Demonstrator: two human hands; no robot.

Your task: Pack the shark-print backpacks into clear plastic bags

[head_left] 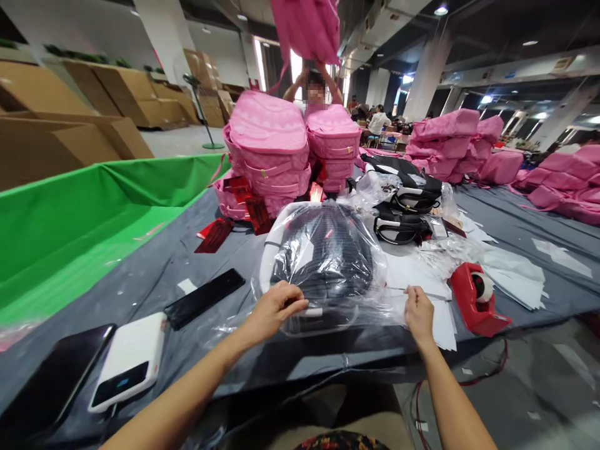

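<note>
Head view: a black-and-white backpack [323, 250] lay on the gray-covered table [187, 337] directly before me, enclosed in a clear plastic bag [375, 315] whose loose near edge spread toward me. My left hand [281, 304] was at the near side of the wrapped backpack, fingers curled and thumb extended close to the index finger; whether it gripped the film, I could not tell. My right hand [419, 312] was nearly closed, its thumb and forefinger pinching the plastic's right-hand edge above some white sheets [443, 322].

To the right of that hand stood a red tape dispenser [478, 300] with a roll mounted in it. On my left, a black phone [206, 297] lay near a white power bank [131, 359], and a larger dark device [56, 375] lay beyond the latter at the far left. Behind the wrapped backpack, pink backpacks [267, 140] were piled, with red tags [257, 214] at their front; to the right of these sat further black-and-white bags [407, 187], partly among crumpled plastic. Green sheeting [94, 200] bordered the table on the left. Across the table, a co-worker [315, 87] held a pink bag [307, 31] overhead with both arms raised.
</note>
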